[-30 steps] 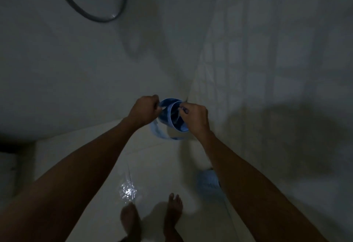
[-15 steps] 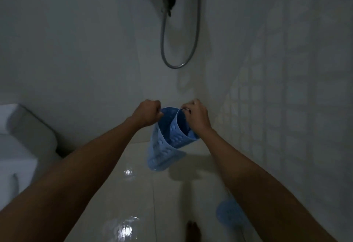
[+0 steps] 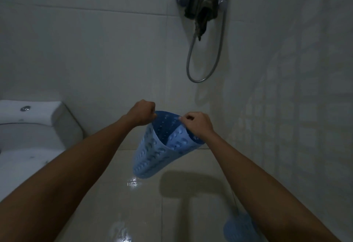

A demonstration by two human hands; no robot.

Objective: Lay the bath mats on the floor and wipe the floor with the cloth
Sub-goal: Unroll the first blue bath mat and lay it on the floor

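A blue rubber bath mat (image 3: 152, 153) with suction cups hangs curled into a cone above the wet tiled floor (image 3: 152, 213). My left hand (image 3: 142, 112) pinches its upper left edge and my right hand (image 3: 197, 124) pinches its upper right edge. A second blue mat (image 3: 239, 228) lies on the floor under my right forearm, partly hidden. A dark cloth (image 3: 203, 3) hangs on the shower fitting high on the wall.
A white toilet (image 3: 32, 132) stands at the left. A grey shower hose (image 3: 206, 60) loops down the back wall. A tiled wall closes the right side. Water glints on the floor tiles.
The view has tilted up from the floor to the wall. Both hands have spread apart, and the mat has uncurled and hangs longer.
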